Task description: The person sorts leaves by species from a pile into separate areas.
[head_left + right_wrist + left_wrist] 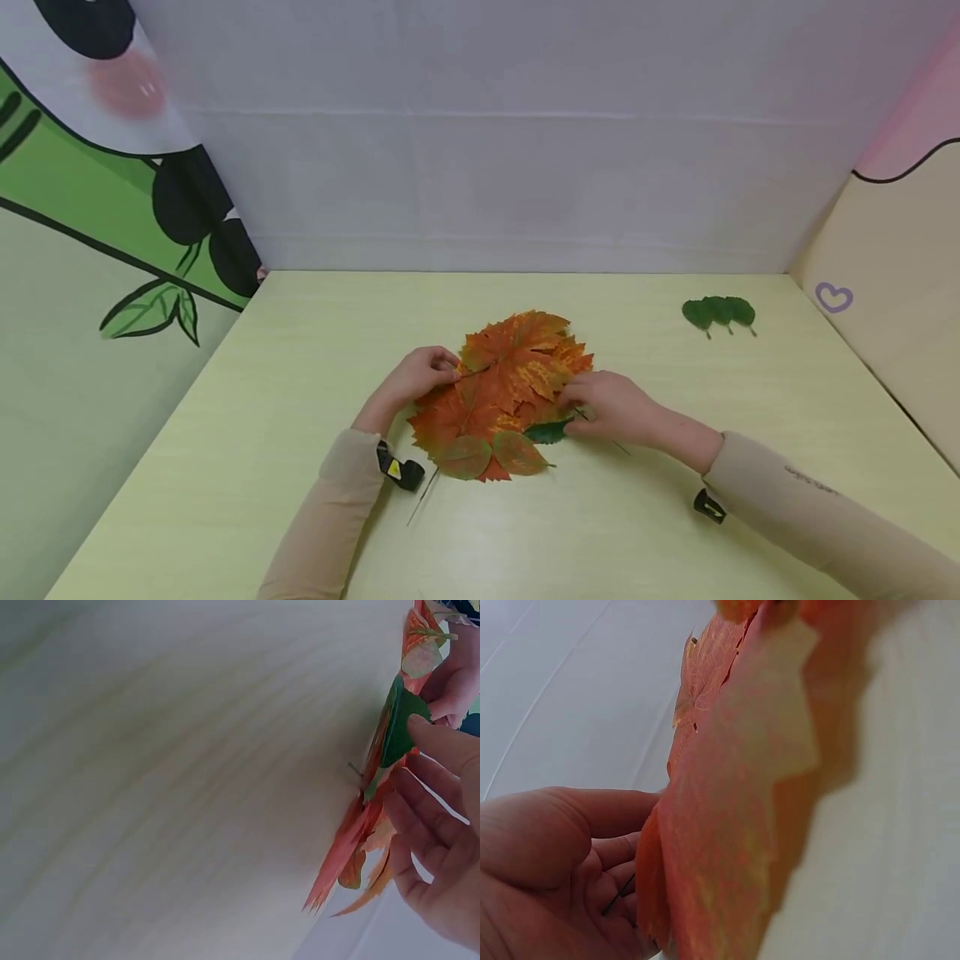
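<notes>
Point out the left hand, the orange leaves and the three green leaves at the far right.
Left hand (414, 376): head view, its back.
Orange leaves (504, 392): head view, the pile's middle.
Three green leaves (719, 311): head view, the middle leaf.

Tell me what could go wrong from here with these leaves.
The orange leaves overlap, so a tug by the left hand at their edge might shift several. The green leaf touching the right hand could slide out of place. A thin stem juts out beside the black wrist device and might catch.
</notes>
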The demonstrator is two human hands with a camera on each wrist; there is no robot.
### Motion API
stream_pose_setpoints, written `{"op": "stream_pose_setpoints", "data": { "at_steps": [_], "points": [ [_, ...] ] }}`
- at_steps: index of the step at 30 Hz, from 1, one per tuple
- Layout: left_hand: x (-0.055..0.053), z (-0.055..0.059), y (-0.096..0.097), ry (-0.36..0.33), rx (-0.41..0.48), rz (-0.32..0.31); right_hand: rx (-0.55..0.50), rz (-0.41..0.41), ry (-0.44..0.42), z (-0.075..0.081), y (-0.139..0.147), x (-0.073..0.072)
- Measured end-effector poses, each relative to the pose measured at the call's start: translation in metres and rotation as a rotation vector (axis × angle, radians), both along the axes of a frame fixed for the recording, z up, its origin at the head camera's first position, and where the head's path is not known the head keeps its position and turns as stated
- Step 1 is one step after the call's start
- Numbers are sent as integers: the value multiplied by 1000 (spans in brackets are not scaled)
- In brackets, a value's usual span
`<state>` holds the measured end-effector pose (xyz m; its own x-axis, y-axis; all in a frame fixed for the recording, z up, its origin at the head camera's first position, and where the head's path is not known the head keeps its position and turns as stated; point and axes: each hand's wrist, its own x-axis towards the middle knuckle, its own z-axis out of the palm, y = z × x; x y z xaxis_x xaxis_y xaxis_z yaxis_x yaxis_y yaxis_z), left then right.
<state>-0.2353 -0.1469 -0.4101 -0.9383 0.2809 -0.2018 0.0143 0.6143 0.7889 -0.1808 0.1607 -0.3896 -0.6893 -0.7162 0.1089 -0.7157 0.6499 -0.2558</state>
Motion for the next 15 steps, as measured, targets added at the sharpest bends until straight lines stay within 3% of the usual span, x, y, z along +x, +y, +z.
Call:
{"op": "stream_pose_setpoints", "data": {
  "at_steps": [15],
  "points": [
    [0,-1,0,2,-8,5,33,52,38,-8,-8,0]
  ]
}}
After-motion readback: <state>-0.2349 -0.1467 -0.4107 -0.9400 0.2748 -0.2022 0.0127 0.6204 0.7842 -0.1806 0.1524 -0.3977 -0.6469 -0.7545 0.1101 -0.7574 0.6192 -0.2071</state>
